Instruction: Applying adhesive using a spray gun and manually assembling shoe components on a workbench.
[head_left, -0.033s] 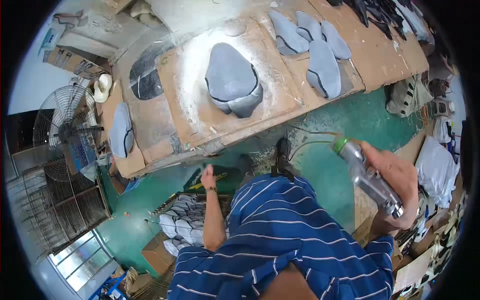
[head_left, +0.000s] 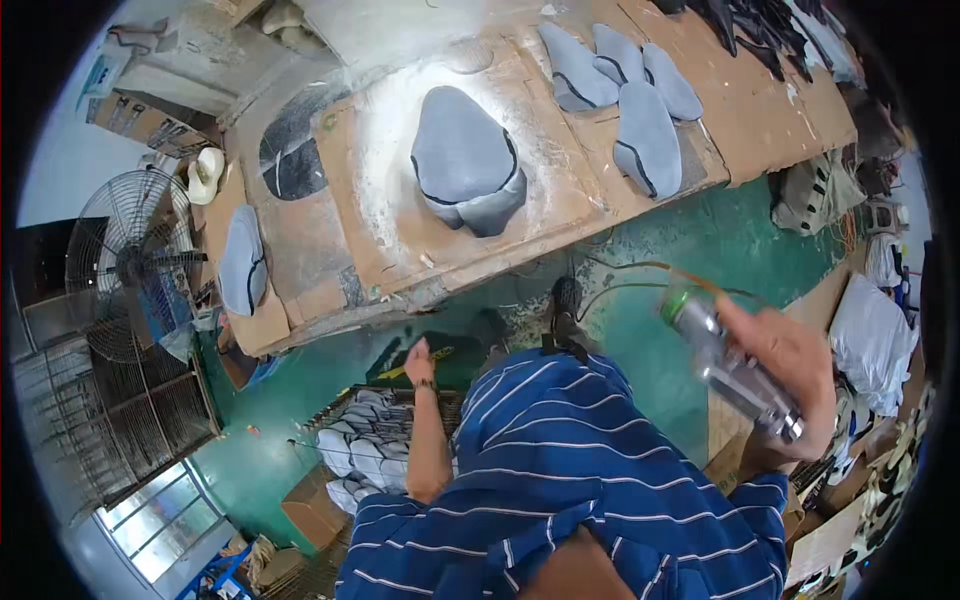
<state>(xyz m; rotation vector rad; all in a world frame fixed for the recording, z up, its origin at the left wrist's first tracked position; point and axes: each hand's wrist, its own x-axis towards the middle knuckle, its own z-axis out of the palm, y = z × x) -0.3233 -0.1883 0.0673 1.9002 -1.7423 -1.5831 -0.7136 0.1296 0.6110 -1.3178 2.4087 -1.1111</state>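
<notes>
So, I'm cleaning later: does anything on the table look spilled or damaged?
Yes: a white, speckled patch marks the cardboard around the large grey piece, resembling spilled powder or overspray. The table's front edge looks ragged.

The room is brightly lit, with the strongest whiteness seen across the cardboard (head_left: 378, 170). A white glow is given off by the window (head_left: 160, 525) at lower left. Glints are caught on the metal tool (head_left: 735, 382); the right hand (head_left: 795, 350) is slightly blurred. Straight lines are bowed, and the corners are lost in black.
</notes>
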